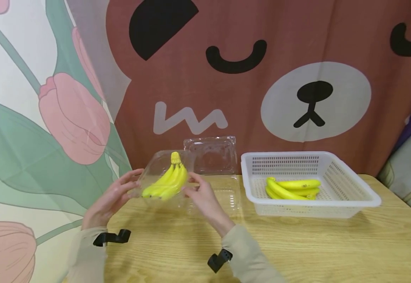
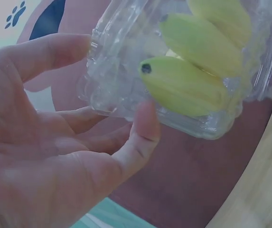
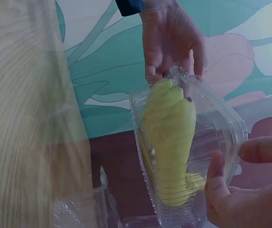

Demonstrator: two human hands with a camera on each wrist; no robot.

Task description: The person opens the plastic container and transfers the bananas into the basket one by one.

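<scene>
A clear plastic clamshell box (image 1: 156, 163) is held up above the table between both hands, tilted, its lid folded over a bunch of yellow bananas (image 1: 170, 181). My left hand (image 1: 111, 196) grips its left edge, thumb on one side and fingers on the other, as the left wrist view shows. On the opposite edge, my right hand (image 1: 207, 200) pinches the plastic between thumb and fingers. The banana tips (image 2: 183, 85) point toward the left hand. Through the ribbed plastic in the right wrist view the bunch (image 3: 169, 142) fills one side.
Another clear clamshell (image 1: 210, 157) stands open behind the right hand, lid upright near the curtain. To the right, a white slotted basket (image 1: 318, 203) holds more bananas (image 1: 292, 189). The wooden table (image 1: 297, 243) meets a bear-print curtain (image 1: 241, 98) at the back.
</scene>
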